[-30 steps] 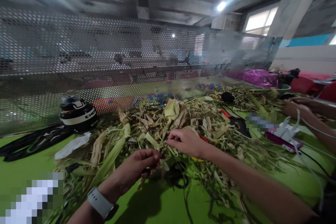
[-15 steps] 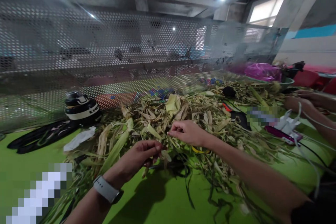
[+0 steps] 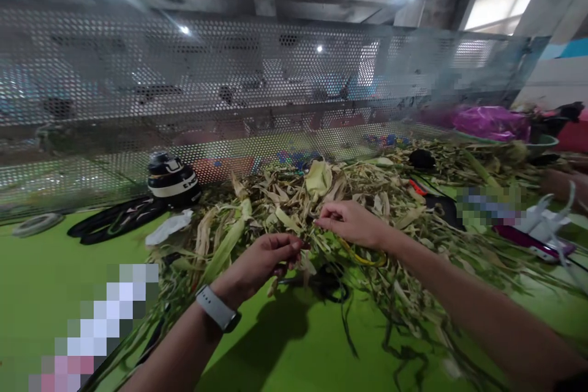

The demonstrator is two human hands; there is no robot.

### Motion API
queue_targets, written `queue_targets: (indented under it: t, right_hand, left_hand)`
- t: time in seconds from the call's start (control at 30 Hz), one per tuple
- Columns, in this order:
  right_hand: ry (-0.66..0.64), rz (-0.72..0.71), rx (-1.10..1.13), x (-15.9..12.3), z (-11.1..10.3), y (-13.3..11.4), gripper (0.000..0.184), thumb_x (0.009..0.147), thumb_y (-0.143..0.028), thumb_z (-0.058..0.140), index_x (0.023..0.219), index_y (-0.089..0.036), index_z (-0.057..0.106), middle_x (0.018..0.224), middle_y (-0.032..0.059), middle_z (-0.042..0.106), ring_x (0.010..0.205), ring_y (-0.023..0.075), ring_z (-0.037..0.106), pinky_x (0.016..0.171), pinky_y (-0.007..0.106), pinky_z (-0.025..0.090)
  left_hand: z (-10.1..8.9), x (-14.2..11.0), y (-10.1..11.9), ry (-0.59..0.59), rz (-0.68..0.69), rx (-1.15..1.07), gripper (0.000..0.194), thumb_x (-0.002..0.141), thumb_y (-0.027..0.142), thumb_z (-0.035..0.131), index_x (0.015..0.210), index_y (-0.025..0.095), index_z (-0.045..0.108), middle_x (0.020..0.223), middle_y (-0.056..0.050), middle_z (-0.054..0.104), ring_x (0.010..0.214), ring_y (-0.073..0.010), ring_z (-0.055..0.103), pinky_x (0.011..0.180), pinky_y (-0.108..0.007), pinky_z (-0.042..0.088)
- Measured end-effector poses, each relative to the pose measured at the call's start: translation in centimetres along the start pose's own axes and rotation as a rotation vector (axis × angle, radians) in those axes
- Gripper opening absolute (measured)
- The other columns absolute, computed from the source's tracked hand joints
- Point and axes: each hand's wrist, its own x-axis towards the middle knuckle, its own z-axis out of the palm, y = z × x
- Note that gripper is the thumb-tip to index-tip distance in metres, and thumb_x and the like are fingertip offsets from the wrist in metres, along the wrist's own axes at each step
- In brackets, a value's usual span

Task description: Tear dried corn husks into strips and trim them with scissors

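Note:
My left hand point(image 3: 269, 258), with a grey-strapped watch point(image 3: 217, 308) on its wrist, hovers over the front of a heap of dried corn husks point(image 3: 342, 187). Its thumb and fingers are pinched together, and whatever sits between them is too small to make out. Close by to the right, my right hand point(image 3: 356, 223) is also closed in a pinch above the husks, its contents unclear. A yellow loop point(image 3: 370, 259) lies under my right wrist. Beneath both hands rests a dark, partly covered object point(image 3: 333, 286) with a ring-shaped end. A pale husk piece point(image 3: 318, 178) stands up behind them.
A black bottle point(image 3: 172, 182), black straps point(image 3: 114, 219) and a white crumpled wrapper point(image 3: 169, 228) lie left on the green table point(image 3: 257, 352). A perforated metal screen point(image 3: 206, 86) closes the back. Right are a purple device point(image 3: 528, 239), cables and another person's blurred arm point(image 3: 567, 187).
The camera has turned a little left, so the scene sits further right in view. Both hands keep nearly the same pinched pose over the husks.

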Motion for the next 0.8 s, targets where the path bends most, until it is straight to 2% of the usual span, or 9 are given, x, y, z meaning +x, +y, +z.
queue_targets:
  t: [0.37, 0.53, 0.67, 0.8]
  right_hand:
    - [0.006, -0.002, -0.043, -0.1, 0.4, -0.1, 0.019, 0.081, -0.032, 0.053, 0.073, -0.015, 0.058, 0.056, -0.0044, 0.049, 0.051, 0.0071, 0.041, 0.051, 0.019, 0.028]
    - [0.086, -0.074, -0.012, -0.6, 0.2, -1.3, 0.022, 0.084, -0.034, 0.051, 0.075, -0.015, 0.058, 0.057, -0.0043, 0.049, 0.052, 0.0068, 0.041, 0.051, 0.018, 0.028]
    - [0.135, -0.113, -0.023, -0.5, 0.4, -1.4, 0.02, 0.085, -0.032, 0.05, 0.077, -0.015, 0.058, 0.059, -0.0038, 0.05, 0.052, 0.0068, 0.041, 0.053, 0.018, 0.028]
    - [0.065, -0.037, -0.074, -0.1, 0.8, -0.5, 0.02, 0.083, -0.031, 0.052, 0.074, -0.015, 0.058, 0.059, -0.0025, 0.053, 0.053, 0.0075, 0.044, 0.052, 0.019, 0.028]
  left_hand:
    - [0.2, 0.1, -0.4, -0.018, -0.028, -0.017, 0.027, 0.066, 0.038, 0.067, 0.075, 0.013, 0.064, 0.06, 0.002, 0.051, 0.046, -0.0035, 0.033, 0.04, -0.017, 0.018]
    - [0.6, -0.1, -0.3, 0.006, -0.037, 0.01, 0.031, 0.067, 0.041, 0.066, 0.079, 0.013, 0.064, 0.056, 0.005, 0.044, 0.046, -0.0038, 0.03, 0.043, -0.017, 0.021]
    - [0.6, 0.1, -0.6, 0.032, -0.031, 0.015, 0.032, 0.067, 0.042, 0.066, 0.079, 0.013, 0.062, 0.058, 0.005, 0.044, 0.049, -0.0049, 0.035, 0.045, -0.017, 0.025]
    - [0.6, 0.5, -0.9, 0.049, -0.047, 0.05, 0.034, 0.064, 0.044, 0.067, 0.075, 0.012, 0.06, 0.053, 0.007, 0.041, 0.045, -0.0043, 0.03, 0.043, -0.017, 0.024]
